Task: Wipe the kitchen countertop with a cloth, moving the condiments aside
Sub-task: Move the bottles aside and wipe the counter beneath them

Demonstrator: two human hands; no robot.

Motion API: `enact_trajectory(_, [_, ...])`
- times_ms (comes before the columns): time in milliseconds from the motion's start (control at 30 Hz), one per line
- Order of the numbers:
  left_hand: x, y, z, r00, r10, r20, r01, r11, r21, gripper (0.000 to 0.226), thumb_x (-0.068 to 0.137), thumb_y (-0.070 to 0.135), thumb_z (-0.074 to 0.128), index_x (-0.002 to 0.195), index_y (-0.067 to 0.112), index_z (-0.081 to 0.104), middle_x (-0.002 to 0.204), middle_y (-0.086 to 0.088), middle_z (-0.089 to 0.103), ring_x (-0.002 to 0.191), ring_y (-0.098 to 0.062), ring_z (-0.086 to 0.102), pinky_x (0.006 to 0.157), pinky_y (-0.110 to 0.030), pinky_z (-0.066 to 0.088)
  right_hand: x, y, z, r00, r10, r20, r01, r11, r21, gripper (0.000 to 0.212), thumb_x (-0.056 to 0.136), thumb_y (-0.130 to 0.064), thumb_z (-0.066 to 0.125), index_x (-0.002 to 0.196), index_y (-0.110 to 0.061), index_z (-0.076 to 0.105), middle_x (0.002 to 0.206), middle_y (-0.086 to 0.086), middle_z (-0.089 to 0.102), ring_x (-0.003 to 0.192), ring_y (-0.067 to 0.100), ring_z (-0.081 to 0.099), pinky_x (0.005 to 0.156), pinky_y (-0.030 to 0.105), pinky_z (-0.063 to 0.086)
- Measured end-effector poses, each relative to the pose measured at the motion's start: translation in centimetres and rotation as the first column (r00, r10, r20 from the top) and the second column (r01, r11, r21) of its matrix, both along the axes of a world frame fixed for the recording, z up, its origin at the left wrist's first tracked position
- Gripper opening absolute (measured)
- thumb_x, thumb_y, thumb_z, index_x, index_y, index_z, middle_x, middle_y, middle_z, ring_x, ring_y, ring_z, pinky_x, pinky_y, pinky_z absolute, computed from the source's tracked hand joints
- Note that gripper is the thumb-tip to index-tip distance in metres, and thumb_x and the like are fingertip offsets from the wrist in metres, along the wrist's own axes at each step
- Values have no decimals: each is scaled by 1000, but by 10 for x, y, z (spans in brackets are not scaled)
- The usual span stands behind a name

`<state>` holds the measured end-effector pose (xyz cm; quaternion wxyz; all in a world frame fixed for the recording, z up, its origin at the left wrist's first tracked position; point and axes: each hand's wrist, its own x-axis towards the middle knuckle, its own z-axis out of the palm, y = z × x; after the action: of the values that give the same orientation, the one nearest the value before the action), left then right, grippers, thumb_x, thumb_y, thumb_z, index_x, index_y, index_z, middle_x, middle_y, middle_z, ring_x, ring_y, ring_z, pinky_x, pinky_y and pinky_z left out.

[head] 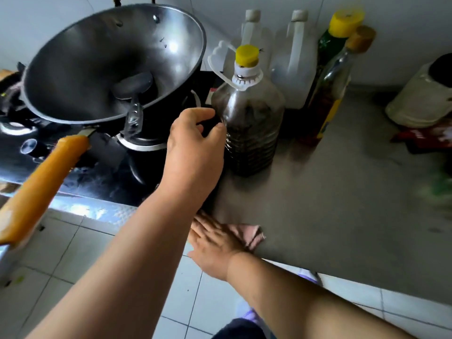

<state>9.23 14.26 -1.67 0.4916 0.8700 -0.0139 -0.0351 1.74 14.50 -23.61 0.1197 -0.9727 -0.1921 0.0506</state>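
A large clear bottle of dark liquid (pixel 252 133) with a yellow cap stands on the grey countertop (pixel 342 204) beside the stove. My left hand (pixel 193 152) reaches across the stove's edge, and its curled fingers and thumb grip the bottle's left side. My right hand (pixel 215 248) lies flat with straight fingers on a pink cloth (pixel 252 233) at the counter's front left corner. Part of the cloth is hidden under that hand.
A steel wok (pixel 110 62) with an orange handle (pixel 41 182) sits on the black stove (pixel 97 172) at left. Two white jugs (pixel 296 62) and two tall oil bottles (pixel 327 99) line the back wall. A white container (pixel 423 99) and red packet (pixel 430 138) sit at right.
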Motion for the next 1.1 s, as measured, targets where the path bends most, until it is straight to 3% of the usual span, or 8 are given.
enact_trajectory(200, [-20,-18,-10,997,-63,-33,62,998,-24,34,79,34,56,113,30,59,110,-1,66,99,-24,65,90,-44,54,-56,-66,-6,984,-109,138,115,993,-34,67,88,-17,47,151,-18,26,158,1,29,143,19,33,115,35,31])
enact_trajectory(367, [-36,-48,-15,989,-146,-27,143,986,-85,36,81,25,59,117,20,61,92,-4,68,69,-14,59,70,-30,53,-109,-144,-2,975,-199,100,210,970,-123,78,80,-54,63,146,-20,39,157,2,31,145,17,29,115,33,22])
enact_trajectory(433, [-42,-59,-17,983,-182,-31,179,980,-87,37,81,26,59,117,18,60,95,-6,68,71,-17,62,71,-32,53,-130,-172,4,943,-319,97,327,940,-92,76,84,-65,52,144,-21,43,156,0,32,144,14,29,116,31,22])
enact_trajectory(533, [-52,-74,-20,970,-239,-40,236,969,-70,41,77,34,57,117,24,59,111,-9,66,93,-22,65,82,-37,56,-156,-214,7,875,-473,103,480,876,-50,64,95,-57,37,143,-15,46,155,3,34,144,17,30,114,38,30])
enact_trajectory(667, [-58,-79,-26,960,-275,-45,273,961,-43,38,75,39,57,113,33,58,118,-1,61,103,-15,62,92,-43,53,-154,-261,1,730,-669,141,678,734,-24,57,99,-43,36,139,-6,49,151,15,40,138,30,40,112,45,34])
enact_trajectory(833, [-54,-70,-37,973,-224,-47,224,975,-14,36,79,35,59,114,30,59,118,-2,62,104,-15,62,93,-43,52,-83,-269,-1,397,-915,65,918,397,-17,71,93,-47,20,143,0,37,154,24,29,143,36,28,116,48,26])
enact_trajectory(900, [-52,-69,-42,981,-190,-49,190,982,0,40,76,36,58,116,28,59,113,-5,65,103,-20,63,92,-44,53,-52,-235,-4,435,-897,70,899,438,23,72,93,-48,24,143,2,38,153,25,30,142,38,29,116,48,25])
enact_trajectory(1100, [-47,-78,-46,982,-176,-75,177,984,12,39,80,32,61,118,24,60,115,-7,65,107,-18,62,95,-41,51,-51,-143,-1,867,-487,101,484,873,61,58,94,-39,35,142,-9,46,152,9,40,140,24,38,116,37,21])
